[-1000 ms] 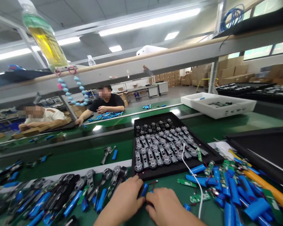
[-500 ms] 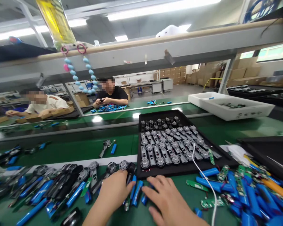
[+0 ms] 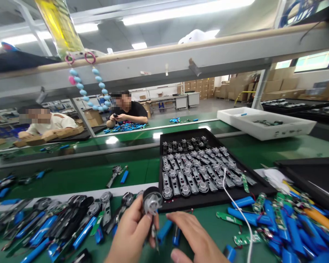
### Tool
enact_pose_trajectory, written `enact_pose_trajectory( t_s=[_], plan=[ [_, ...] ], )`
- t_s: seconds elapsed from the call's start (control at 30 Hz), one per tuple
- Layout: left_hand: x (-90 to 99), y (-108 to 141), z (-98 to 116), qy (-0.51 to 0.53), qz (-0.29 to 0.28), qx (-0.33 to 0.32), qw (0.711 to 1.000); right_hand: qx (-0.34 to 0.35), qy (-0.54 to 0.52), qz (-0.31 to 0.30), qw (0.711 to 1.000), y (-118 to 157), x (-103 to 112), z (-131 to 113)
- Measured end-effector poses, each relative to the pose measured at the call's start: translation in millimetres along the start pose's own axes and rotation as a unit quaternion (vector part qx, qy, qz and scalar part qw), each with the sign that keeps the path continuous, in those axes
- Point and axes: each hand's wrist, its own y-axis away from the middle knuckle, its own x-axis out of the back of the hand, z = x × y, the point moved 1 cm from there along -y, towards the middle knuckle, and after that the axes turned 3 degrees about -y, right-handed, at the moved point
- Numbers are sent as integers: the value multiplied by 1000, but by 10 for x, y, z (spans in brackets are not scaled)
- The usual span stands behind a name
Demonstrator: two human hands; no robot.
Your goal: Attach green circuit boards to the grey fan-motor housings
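Half a second ago our left hand lay low over the end of the row of housings; now it has a round-headed grey part up off the table, pinched between thumb and fingers, with its head upward. Our right hand has turned more on its side, thumb and fingers spread, holding nothing that we can see. To us that means the pick-up is done: one hand is committed to the part, the other free.

The part sits just off the near left corner of the black tray, whose rows of grey parts lie beyond it. Between our hands lie a blue cell and a darker-ended cell, so that gap is tight.

The row of housings crowds the left, and a heap of cells and boards fills the right. A white cable crosses the tray's near edge and could snag a rightward sweep. We judge the easiest room to be upward, well below the shelf, or across the narrow green patch right of our right hand.
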Motion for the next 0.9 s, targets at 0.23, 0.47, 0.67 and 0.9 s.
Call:
enact_pose_trajectory(
  t_s=[0.23,0.47,0.67,0.9],
  plan=[
    [-285,119,61,264,16,33,964,-54,-176,-5,983,-1,-282,173],
    [-433,19,-44,285,38,96,953,-124,-444,-17,887,8,-322,102],
    [-540,-8,-138,290,-5,97,952,-162,-334,62,926,19,-227,111],
    [-532,-33,-78,290,-30,115,950,-220,-334,130,907,39,-232,177]
  ],
)
